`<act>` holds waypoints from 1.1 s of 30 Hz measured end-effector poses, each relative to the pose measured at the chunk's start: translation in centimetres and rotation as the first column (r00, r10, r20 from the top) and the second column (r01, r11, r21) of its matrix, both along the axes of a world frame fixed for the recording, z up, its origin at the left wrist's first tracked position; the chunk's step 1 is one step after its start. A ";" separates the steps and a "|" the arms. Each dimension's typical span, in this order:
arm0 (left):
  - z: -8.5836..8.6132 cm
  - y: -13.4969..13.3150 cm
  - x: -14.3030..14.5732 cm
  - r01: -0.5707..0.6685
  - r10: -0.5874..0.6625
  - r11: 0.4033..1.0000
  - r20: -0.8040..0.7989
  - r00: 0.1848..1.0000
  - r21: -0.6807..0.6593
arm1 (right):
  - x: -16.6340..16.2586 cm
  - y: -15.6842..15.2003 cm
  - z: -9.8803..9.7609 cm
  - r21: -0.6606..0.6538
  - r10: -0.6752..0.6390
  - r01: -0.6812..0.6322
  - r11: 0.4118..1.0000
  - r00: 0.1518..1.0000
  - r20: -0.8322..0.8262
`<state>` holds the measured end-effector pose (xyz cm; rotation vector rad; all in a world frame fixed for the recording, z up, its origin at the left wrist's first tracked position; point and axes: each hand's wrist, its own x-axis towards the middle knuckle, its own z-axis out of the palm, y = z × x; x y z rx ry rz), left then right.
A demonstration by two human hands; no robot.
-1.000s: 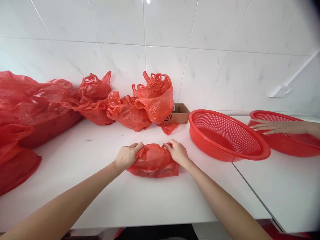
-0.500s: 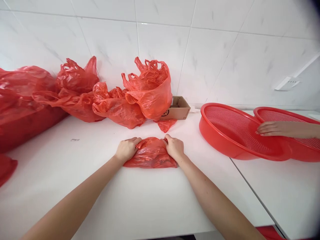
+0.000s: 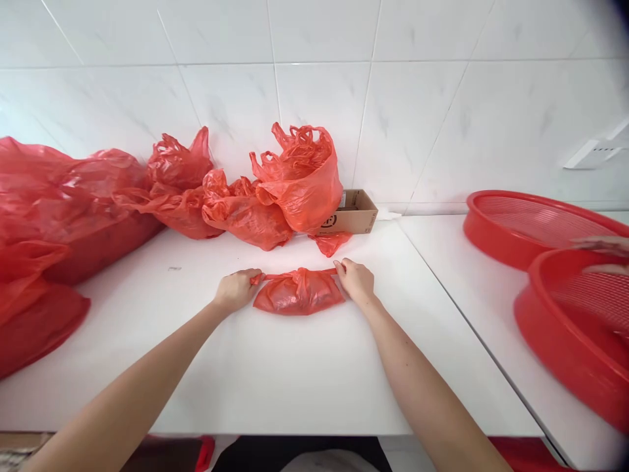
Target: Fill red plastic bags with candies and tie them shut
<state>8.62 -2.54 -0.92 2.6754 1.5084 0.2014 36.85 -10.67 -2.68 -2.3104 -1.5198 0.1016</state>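
Observation:
A small, filled red plastic bag rests on the white table in front of me. Its two handles are crossed in a knot at the top middle and stretched out sideways. My left hand is closed on the left handle, with a bit of red plastic poking past the fingers. On the other side, my right hand pinches the right handle between thumb and fingers. What lies inside the bag cannot be made out through the plastic.
Several red plastic bags line the tiled wall, beside a small cardboard box. Large red bags fill the left side. At right, another person's hand is at two red sieve baskets.
My hands have moved apart, drawing the bag's handles out sideways into a tight knot. The red baskets at right have separated, one now nearer, with the other person's hand.

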 end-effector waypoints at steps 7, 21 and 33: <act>1.0 -1.1 -1.8 -0.102 0.102 0.991 0.004 0.995 -0.082 | -0.1 -0.2 -0.2 0.028 0.006 -0.005 1.000 1.000 -0.028; 6.4 -0.6 3.7 -0.021 0.026 0.999 0.180 0.983 -0.030 | 0.2 -1.0 -0.3 0.155 0.059 -0.031 0.987 0.982 -0.179; 11.5 -2.1 -0.5 0.267 -0.236 0.848 0.125 0.964 -0.458 | 0.8 -0.9 -0.2 0.157 0.077 -0.024 0.987 0.938 -0.337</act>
